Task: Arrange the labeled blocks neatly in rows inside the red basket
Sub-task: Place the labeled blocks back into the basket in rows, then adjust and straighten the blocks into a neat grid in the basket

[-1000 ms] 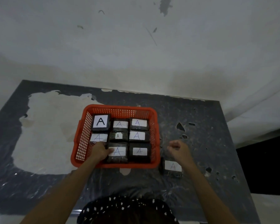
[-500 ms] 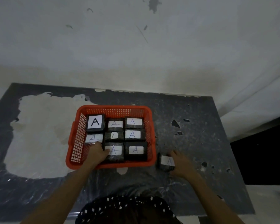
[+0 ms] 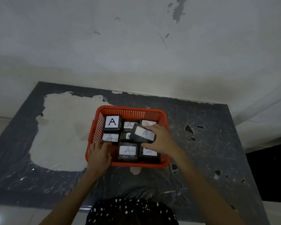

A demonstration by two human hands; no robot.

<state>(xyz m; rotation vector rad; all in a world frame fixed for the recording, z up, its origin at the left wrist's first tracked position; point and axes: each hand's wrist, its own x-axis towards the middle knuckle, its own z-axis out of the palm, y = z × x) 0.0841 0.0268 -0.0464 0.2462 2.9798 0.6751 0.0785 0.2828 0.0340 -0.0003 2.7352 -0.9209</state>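
Observation:
A red mesh basket stands on the dark table and holds several black blocks with white "A" labels in rows. The biggest label is on the block at the back left. My right hand grips one more labeled black block, tilted, above the middle of the basket, and hides the blocks beneath it. My left hand rests on the basket's front left corner, fingers spread over the rim, next to the front middle block.
The dark table has a large pale worn patch left of the basket and small chips to the right. A pale wall rises behind it. The table's right edge drops into a dark gap. My dotted clothing shows at the bottom.
My right hand closed on the block that lay on the table right of the basket, lifted it and carried it left over the basket. My left hand stayed at the front left corner.

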